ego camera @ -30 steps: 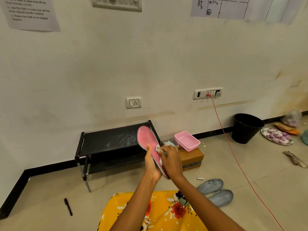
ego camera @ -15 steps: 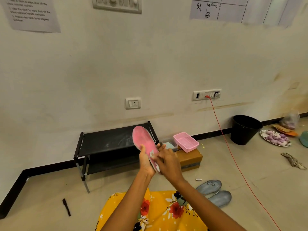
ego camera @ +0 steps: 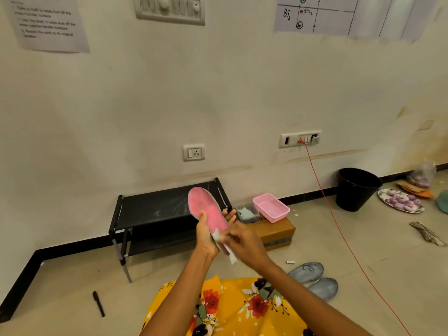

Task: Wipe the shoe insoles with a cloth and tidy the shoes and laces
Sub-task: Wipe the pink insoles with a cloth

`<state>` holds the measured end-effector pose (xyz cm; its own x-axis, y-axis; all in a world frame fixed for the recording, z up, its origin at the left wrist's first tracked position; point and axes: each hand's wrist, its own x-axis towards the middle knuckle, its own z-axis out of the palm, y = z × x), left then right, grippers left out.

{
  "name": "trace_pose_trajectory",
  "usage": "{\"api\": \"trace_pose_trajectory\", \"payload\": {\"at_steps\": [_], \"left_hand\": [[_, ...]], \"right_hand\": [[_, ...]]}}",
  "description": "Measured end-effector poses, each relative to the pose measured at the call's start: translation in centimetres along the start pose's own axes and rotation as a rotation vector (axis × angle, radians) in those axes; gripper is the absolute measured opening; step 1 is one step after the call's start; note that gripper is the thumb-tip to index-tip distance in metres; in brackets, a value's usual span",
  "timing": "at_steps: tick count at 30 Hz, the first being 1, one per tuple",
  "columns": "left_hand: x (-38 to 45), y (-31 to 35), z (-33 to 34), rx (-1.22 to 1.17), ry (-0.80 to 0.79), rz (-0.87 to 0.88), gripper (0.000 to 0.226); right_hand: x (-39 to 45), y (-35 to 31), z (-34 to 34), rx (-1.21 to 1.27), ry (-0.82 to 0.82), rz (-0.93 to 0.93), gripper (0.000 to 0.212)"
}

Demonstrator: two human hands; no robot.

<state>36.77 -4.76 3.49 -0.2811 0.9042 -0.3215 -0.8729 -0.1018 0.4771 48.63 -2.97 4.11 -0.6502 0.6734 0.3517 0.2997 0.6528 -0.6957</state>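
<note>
Sliding lower toward insole heel since earlier frame, right hand pinching cloth for wiping; left hand curled, gripping insole, propping it tilted.

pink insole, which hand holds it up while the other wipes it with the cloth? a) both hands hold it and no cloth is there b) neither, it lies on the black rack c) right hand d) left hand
d: the left hand grips the pink insole from behind, thumb on its face, while the right hand presses a pale cloth on its lower end.
</note>
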Motion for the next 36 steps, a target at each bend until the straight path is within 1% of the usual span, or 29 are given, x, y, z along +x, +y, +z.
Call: {"api": "trace_pose_trajectory", "payload": {"at_steps": [1,2,3,4,5,6,7,8,10,14,15,17,19,20,22,24,25,26,27,29,30,32,36], "left_hand": [[-0.2,0.0,0.0,0.036,0.003,-0.008,0.062],[-0.3,0.0,0.1,0.081,0.01,-0.012,0.063],[-0.7,0.1,0.4,0.107,0.012,-0.014,0.064],[-0.9,0.1,0.6,0.107,0.007,-0.012,0.063],[-1.0,0.1,0.8,0.095,0.001,-0.006,0.061],[-0.8,0.0,1.0,0.085,-0.003,0.005,0.06],[-0.8,-0.1,1.2,0.077,-0.018,0.006,0.061],[-0.7,-0.1,1.3,0.065,-0.034,0.003,0.065],[-0.3,0.0,1.0,0.019,-0.04,-0.002,0.07],[-0.2,0.4,-0.3,-0.033,-0.028,-0.017,0.069],[-0.3,0.1,-0.2,-0.029,-0.035,-0.022,0.069],[-0.5,-0.5,0.1,-0.018,-0.04,-0.031,0.067],[-0.4,-0.8,0.6,-0.031,-0.025,-0.017,0.067],[-0.3,-0.8,0.6,-0.043,-0.014,-0.005,0.067],[-0.1,-0.6,0.0,-0.058,0.0,0.002,0.067],[-0.3,-0.3,-0.9,-0.077,0.019,0.007,0.064],[-0.3,-0.1,-1.2,-0.069,0.018,0.003,0.063],[-0.4,0.0,-1.2,-0.05,0.011,-0.002,0.062],[-0.5,0.0,-1.1,-0.023,0.008,0.0,0.061],[-0.6,-0.1,-0.6,0.045,0.01,0.006,0.062],[-0.6,-0.2,-0.2,0.063,-0.001,-0.001,0.063],[-0.6,-0.3,0.4,0.025,-0.037,-0.018,0.068],[0.2,0.3,-0.1,-0.063,-0.045,-0.015,0.069]], "right_hand": [[0.6,0.0,-0.6,0.106,0.106,0.089,0.017],[1.2,0.0,-1.2,0.195,0.247,0.174,0.013],[1.8,-0.1,-1.7,0.248,0.357,0.225,0.012],[2.2,-0.1,-1.9,0.24,0.387,0.231,0.011],[2.5,-0.2,-2.0,0.196,0.338,0.221,0.012],[2.7,-0.2,-1.9,0.126,0.246,0.201,0.016],[2.8,-0.2,-1.4,0.047,0.156,0.193,0.02],[2.6,-0.3,-0.8,-0.011,0.103,0.198,0.023],[1.4,-0.7,0.5,-0.075,0.083,0.159,0.024],[-0.8,-1.0,1.1,-0.125,-0.002,-0.032,0.019],[-0.4,-0.7,0.6,-0.163,0.013,-0.012,0.018],[0.6,-0.2,-0.4,-0.224,0.122,0.093,0.022],[0.8,-0.2,0.0,-0.287,0.194,0.114,0.023],[0.4,-0.4,0.5,-0.315,0.192,0.081,0.023],[-0.8,-0.7,1.7,-0.277,0.135,0.006,0.02],[-1.9,-0.8,1.5,-0.235,0.02,-0.047,0.02],[-1.8,-0.6,1.0,-0.257,-0.013,-0.085,0.02],[-1.3,-0.6,0.4,-0.264,-0.007,-0.094,0.019],[-0.7,-0.5,-0.2,-0.253,0.047,-0.065,0.017],[0.9,0.1,-1.1,-0.198,0.181,0.043,0.015],[1.5,0.2,-1.3,-0.181,0.201,0.081,0.014],[1.6,0.3,-0.5,-0.193,0.155,0.102,0.012],[-1.5,-0.7,1.8,-0.155,0.076,0.016,0.014]]}}
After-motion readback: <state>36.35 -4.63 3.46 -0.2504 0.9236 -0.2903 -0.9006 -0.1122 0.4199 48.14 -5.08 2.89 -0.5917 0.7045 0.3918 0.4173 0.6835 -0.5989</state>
